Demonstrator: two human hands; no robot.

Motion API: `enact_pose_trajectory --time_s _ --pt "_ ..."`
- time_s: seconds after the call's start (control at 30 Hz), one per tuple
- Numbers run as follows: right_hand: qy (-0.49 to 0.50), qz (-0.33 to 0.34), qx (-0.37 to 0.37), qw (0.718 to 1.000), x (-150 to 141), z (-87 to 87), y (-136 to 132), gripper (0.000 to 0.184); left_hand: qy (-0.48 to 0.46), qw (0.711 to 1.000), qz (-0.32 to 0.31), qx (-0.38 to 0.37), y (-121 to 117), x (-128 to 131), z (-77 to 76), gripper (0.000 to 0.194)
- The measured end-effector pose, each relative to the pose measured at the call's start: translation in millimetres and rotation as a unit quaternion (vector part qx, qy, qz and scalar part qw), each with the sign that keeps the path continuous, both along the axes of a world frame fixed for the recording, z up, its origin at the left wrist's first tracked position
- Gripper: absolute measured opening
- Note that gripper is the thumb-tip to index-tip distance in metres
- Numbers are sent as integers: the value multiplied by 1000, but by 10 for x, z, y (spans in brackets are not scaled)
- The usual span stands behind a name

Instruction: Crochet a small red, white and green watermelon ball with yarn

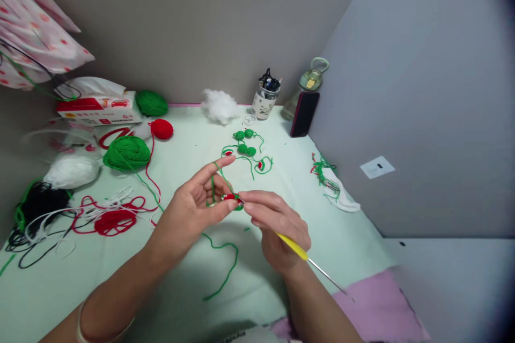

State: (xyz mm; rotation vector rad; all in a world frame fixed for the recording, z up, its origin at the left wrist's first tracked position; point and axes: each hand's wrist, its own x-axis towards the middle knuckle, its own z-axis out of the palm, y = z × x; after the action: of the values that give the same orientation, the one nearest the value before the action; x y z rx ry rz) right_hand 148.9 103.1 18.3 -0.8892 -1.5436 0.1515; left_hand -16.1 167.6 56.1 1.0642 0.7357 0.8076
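Between the thumb and fingers of my left hand (pixel 197 201) is a small crochet piece (pixel 230 198) in red and green. Green yarn (pixel 220 170) loops over the raised left index finger and runs down to the piece. My right hand (pixel 279 222) is closed around a crochet hook (pixel 293 246) with a yellow grip, its front tip at the piece and its long metal end pointing down to the right. Fingers partly cover the piece. Below the hands, a loose green yarn tail (pixel 235 257) curls on the cloth.
Beyond my hands lie several small green crocheted balls (pixel 242 148). Left are a green yarn ball (pixel 126 153), red yarn (pixel 116 220), white yarn (pixel 71 170) and a tissue box (pixel 100 110). White stuffing (pixel 219 106), a pen cup (pixel 265 101), a bottle (pixel 309 81) and a phone (pixel 304 114) stand behind.
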Motion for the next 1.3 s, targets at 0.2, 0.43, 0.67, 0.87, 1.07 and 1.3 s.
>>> enact_pose_trajectory --time_s 0.2,0.43,0.67,0.87,1.07,1.3 --pt "14 26 -29 999 7 -25 -20 46 59 998 27 14 -19 21 59 59" --pt "-57 -7 27 998 -3 21 9 42 -13 1000 21 -1 -6 17 32 57" --pt "-139 -29 33 989 11 120 -34 41 -1 999 36 4 -40 31 48 57" --pt "-133 -17 21 991 29 96 -60 42 73 993 68 61 -63 59 70 55" --pt "-99 -5 2 995 27 51 -61 38 133 975 100 149 -38 83 40 53" --pt "18 2 -74 997 -10 94 -65 35 172 936 127 279 -48 89 -68 51"
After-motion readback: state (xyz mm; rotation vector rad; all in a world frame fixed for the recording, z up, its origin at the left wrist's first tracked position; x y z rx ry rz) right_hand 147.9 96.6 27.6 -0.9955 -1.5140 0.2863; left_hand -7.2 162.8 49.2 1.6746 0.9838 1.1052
